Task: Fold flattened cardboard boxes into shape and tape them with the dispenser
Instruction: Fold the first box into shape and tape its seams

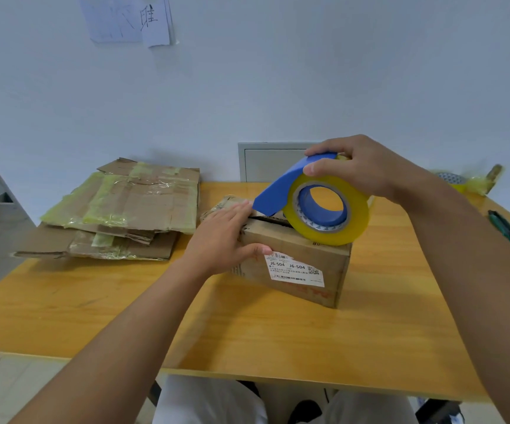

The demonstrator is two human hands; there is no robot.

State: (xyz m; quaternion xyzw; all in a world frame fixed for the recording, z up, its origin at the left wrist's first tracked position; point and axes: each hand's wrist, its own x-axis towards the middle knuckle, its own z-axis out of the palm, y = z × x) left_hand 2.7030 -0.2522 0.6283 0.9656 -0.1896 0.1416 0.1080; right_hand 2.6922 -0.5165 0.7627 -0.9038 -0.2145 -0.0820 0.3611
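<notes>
Box [293, 261] sits mid-table [94, 316], flaps closed w/ seam up. Head view: left hand [223, 237] lies flat on near-left top corner, fingers straight, thumb on front face, prob. pinning flaps. Right hand [361, 169] grips dispenser [318, 200] from above, blade end tipped toward seam. Flat boxes [125, 206] wait far left.

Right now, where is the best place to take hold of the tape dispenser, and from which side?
Judging by its shape, grip the tape dispenser over its blue top guard, coming from above and the right, as the right hand does. The yellow tape roll stays free to turn, and the pointed blue nose faces the box seam.
</notes>
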